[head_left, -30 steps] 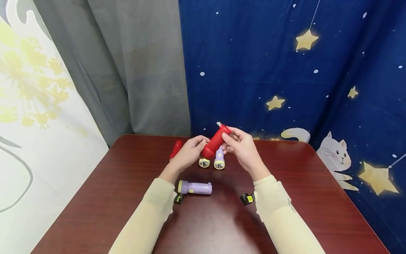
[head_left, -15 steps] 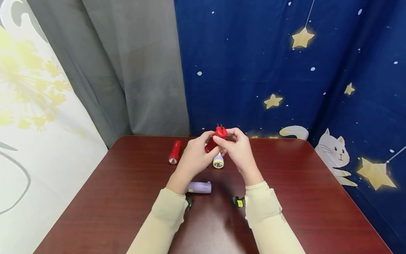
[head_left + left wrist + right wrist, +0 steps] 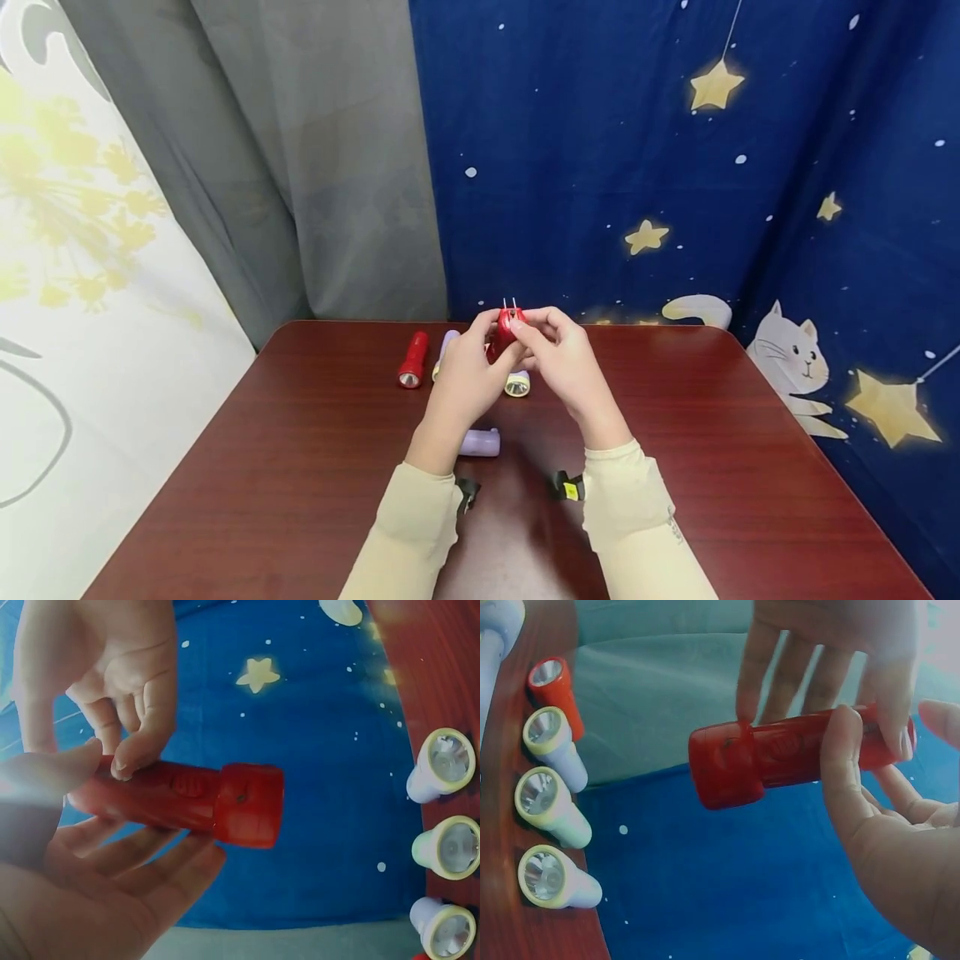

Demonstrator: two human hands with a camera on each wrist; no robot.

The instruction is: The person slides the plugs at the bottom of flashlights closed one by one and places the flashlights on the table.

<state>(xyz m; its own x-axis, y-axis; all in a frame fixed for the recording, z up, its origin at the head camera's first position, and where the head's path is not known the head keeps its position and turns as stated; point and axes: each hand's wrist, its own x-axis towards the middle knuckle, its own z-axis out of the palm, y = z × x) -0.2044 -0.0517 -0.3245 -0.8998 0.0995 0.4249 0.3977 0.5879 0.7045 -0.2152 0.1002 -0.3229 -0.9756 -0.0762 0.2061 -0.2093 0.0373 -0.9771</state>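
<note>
A red flashlight (image 3: 507,327) is held up above the table between both hands. Two thin metal prongs stick up from its tail end, while its wider head points down. My left hand (image 3: 467,371) grips the body, thumb on one side and fingers behind it in the left wrist view. From the other side my right hand (image 3: 564,358) pinches near the tail with thumb and fingers. The slide switch on the flashlight's side shows beside its head (image 3: 251,806) in the left wrist view. In the head view the hands cover most of the body.
A second red flashlight (image 3: 412,362) stands at the back left of the table (image 3: 315,467). Beside it is a row of pale flashlights with yellow rims, such as a lilac one (image 3: 555,877). Another lilac flashlight (image 3: 481,442) lies nearer, partly behind the left wrist.
The red flashlight has turned from slanted to more upright, prongs facing up. My left hand has moved right and closed round its body; the right hand has shifted slightly inward.
</note>
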